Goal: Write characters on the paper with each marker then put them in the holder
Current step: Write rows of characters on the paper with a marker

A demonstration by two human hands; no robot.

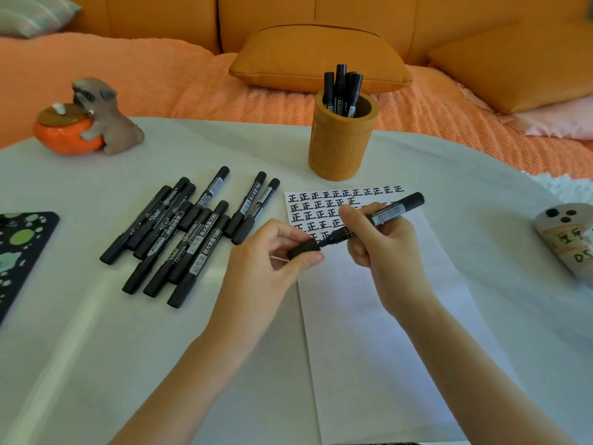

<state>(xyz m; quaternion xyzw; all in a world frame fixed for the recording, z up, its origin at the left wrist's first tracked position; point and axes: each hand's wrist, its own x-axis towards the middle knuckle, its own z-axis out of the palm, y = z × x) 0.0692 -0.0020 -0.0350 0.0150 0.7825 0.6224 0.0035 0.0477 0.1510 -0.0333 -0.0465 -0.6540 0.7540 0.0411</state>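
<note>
A white paper (378,316) lies on the table, its top rows filled with black characters. My right hand (378,239) grips a black marker (394,210) over the written rows, tip pointing left. My left hand (272,248) pinches the marker's black cap (303,248) right at the tip; whether the cap is on or off the tip I cannot tell. Several black markers (192,232) lie in a loose pile left of the paper. An orange holder (340,149) stands behind the paper with several markers (341,89) upright in it.
A dog figurine with an orange pot (86,123) sits at the back left. A black patterned board (19,252) lies at the left edge. A white labelled object (568,239) rests at the right edge. An orange sofa with cushions (317,59) is behind the table.
</note>
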